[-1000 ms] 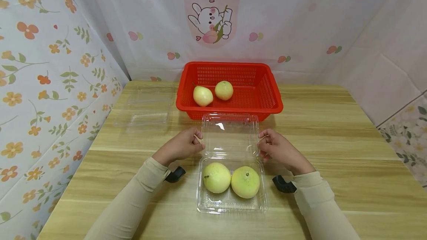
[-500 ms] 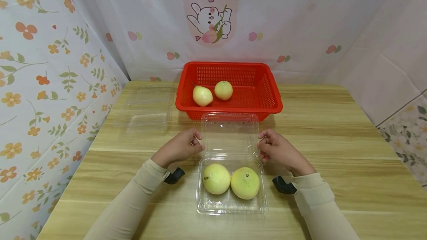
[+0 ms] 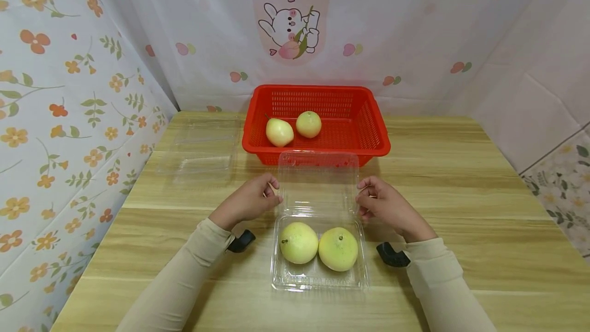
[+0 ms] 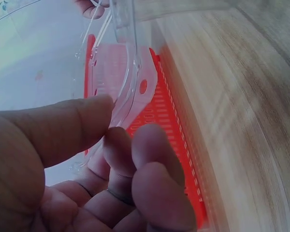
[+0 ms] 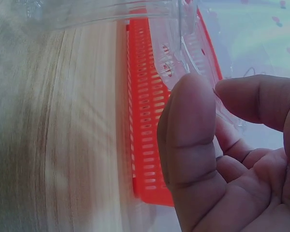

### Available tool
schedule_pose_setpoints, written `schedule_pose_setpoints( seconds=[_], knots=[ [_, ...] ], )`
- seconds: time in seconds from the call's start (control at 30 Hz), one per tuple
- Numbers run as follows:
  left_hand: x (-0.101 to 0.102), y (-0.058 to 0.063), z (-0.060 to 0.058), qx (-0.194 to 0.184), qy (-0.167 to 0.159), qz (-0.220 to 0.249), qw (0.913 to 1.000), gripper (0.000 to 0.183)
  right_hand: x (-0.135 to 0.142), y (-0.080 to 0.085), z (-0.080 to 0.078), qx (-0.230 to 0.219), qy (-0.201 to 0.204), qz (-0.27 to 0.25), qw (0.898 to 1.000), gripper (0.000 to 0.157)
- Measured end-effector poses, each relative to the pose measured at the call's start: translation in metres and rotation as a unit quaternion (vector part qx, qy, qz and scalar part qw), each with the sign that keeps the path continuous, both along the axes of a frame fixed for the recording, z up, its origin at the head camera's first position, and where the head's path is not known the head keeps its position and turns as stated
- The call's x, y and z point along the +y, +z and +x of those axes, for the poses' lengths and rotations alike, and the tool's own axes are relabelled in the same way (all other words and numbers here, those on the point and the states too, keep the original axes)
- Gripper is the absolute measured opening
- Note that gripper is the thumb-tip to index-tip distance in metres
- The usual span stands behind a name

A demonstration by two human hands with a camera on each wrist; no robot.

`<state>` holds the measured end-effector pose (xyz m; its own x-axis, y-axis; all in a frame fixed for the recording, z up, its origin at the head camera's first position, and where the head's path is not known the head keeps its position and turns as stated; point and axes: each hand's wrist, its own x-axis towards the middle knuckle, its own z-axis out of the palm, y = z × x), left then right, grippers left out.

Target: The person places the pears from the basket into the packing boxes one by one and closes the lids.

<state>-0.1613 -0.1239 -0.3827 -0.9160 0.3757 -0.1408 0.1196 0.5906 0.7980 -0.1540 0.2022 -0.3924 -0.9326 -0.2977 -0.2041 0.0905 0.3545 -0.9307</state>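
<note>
Cataloguing from my remote station: one clear, thin-walled plastic clamshell container (image 3: 318, 286), its base (image 3: 309, 275) on the light wood-grain table (image 3: 461, 209), just before the red perforated plastic basket (image 3: 355, 137)

Held: the transparent rectangular lid (image 3: 318, 188), raised; the left hand (image 3: 249, 200) pinches its left edge between thumb and finger, the right hand (image 3: 389, 208) its right edge likewise

Handling, my estimate: light, springy, slick; walls probably flex and could crack if squeezed, so I favour the stiffer lid edges near the corners; most weight likely sits in the round yellow-green left pear (image 3: 298, 245) and matching right pear (image 3: 338, 252), side by side in the base

Orientation: hinge (image 3: 318, 214) running left to right, base toward the person, lid rising beyond; I read the base as longer left to right, foreshortening permitting; left pear's stem (image 3: 284, 241) points left
</note>
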Motion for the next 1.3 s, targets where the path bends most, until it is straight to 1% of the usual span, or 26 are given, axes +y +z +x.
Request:
schedule_pose_setpoints(
  seconds=[0.27,0.47,0.57,0.73,0.93,1.1,1.3],
  knots=[
    [0.001,-0.002,-0.004,-0.003,0.016,0.014,0.9998,0.020,0.001,0.002,-0.003,0.019,0.000,0.009,1.000,0.029],
    [0.001,0.001,-0.004,-0.001,0.027,0.035,0.9990,0.018,0.000,0.003,-0.004,0.036,0.000,0.017,0.999,0.024],
    [0.001,0.002,-0.003,0.004,0.033,0.038,0.9987,0.017,0.000,0.004,-0.004,0.042,-0.004,0.017,0.999,0.025],
    [0.000,0.003,-0.004,0.013,0.042,0.039,0.9983,0.017,-0.001,0.005,-0.006,0.037,-0.013,0.007,0.999,0.029],
    [0.000,0.004,-0.006,0.010,0.047,0.045,0.9978,0.014,-0.001,0.007,-0.007,0.025,-0.024,0.002,0.999,0.030],
    [0.000,0.007,-0.007,0.009,0.054,0.056,0.9969,0.011,-0.002,0.010,-0.006,0.027,-0.026,-0.007,0.999,0.030],
    [0.000,0.008,-0.008,0.011,0.059,0.070,0.9957,0.018,-0.003,0.010,-0.007,0.034,-0.032,-0.018,0.999,0.027]
  ],
)
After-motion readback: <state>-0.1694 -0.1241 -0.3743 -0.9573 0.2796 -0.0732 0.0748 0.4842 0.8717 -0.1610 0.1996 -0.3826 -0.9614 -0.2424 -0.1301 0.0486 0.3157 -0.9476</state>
